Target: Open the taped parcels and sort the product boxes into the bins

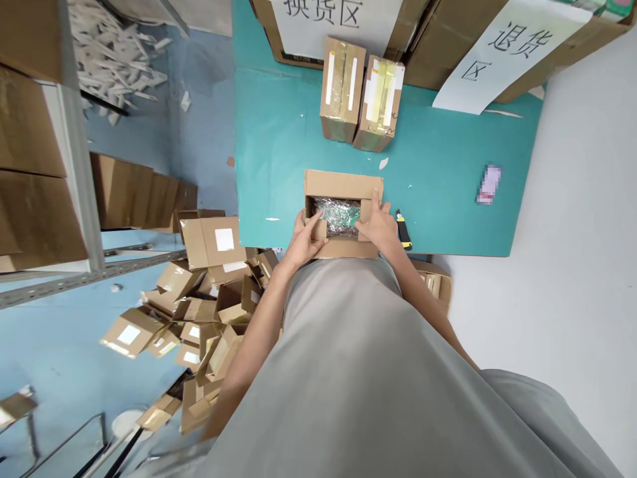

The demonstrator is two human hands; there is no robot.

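Observation:
A small cardboard box (343, 182) stands at the table's front edge with its top flaps folded out. Inside it lies something in clear bubble wrap (338, 214), with a bit of green showing through; what is wrapped cannot be made out. My left hand (302, 240) grips the box's left side, fingers over the short flap and the rim. On the opposite side my right hand (381, 229) holds the right flap, its thumb reaching in over the wrap and its index finger along the flap. A black and yellow box cutter (403, 230) lies just right of my right hand.
Two taped cartons (342, 89) stand farther back on the green table (279, 139), before large boxes with paper signs (512, 50). A blurred pink item (488, 184) lies at right. Opened cartons (199, 309) pile up on the floor at left, beside a metal shelf (79, 172).

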